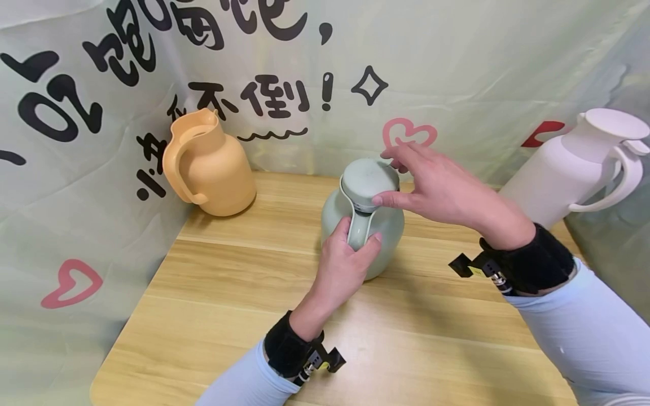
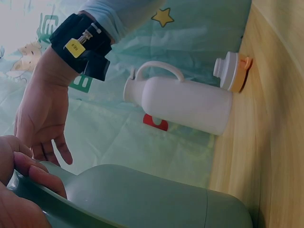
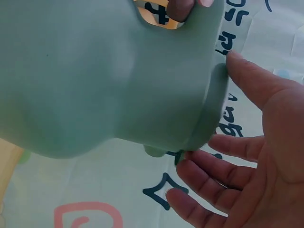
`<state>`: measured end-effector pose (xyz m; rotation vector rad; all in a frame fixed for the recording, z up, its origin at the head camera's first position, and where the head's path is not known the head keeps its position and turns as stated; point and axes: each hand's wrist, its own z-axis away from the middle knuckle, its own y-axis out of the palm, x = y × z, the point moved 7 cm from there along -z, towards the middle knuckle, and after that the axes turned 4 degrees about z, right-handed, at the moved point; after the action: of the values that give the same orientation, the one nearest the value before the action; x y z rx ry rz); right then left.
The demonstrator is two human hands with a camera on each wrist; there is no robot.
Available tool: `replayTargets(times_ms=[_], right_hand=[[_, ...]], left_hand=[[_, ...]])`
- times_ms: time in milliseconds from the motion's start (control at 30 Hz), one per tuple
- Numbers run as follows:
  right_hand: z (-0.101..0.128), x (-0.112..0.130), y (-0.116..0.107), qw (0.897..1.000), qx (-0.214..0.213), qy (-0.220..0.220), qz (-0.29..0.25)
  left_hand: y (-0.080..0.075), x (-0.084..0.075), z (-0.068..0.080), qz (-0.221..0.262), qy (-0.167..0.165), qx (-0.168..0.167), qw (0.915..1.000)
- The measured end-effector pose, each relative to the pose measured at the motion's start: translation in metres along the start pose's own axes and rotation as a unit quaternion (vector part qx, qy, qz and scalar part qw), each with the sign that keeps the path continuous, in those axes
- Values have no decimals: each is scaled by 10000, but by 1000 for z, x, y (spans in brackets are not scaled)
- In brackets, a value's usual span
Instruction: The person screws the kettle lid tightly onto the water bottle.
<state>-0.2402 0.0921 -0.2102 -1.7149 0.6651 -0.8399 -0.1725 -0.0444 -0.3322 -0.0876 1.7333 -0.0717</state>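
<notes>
A sage-green jug (image 1: pixel 388 234) stands upright in the middle of the wooden table (image 1: pixel 244 316). My left hand (image 1: pixel 345 265) grips its handle from the near side, fingers wrapped round it. My right hand (image 1: pixel 437 189) spans the jug's round lid (image 1: pixel 368 177) with its fingers spread and nearly straight; the thumb tip touches the lid's near rim and the fingertips reach its far edge. In the right wrist view the lid rim (image 3: pixel 213 109) lies between the thumb and the fingers of my right hand (image 3: pixel 256 156). The left wrist view shows the jug's body (image 2: pixel 142 194) under my left hand (image 2: pixel 23 171).
An orange jug (image 1: pixel 210 166) without a lid stands at the back left against the printed cloth backdrop. A tall white jug (image 1: pixel 574 163) stands at the back right, with a white and orange stopper (image 2: pixel 231 71) on the table behind it.
</notes>
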Motion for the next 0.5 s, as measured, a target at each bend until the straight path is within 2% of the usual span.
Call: replayTargets(times_ms=[100,200,333,500], right_hand=[[0,1,-4,9999,18,-25,102],[-3,5,-8,9995,97,-238,157],[-11,12,-4,9965,546,-632,39],[-19,14,1,9911,1040,-809,-160]], left_hand=[[0,0,0,-16,10,-14,10000],[-1,0,0,8,6,-15,10000],[-1,0,0,28,0,-14,10000],[-1,-1,0,-70,-7,-20,10000]])
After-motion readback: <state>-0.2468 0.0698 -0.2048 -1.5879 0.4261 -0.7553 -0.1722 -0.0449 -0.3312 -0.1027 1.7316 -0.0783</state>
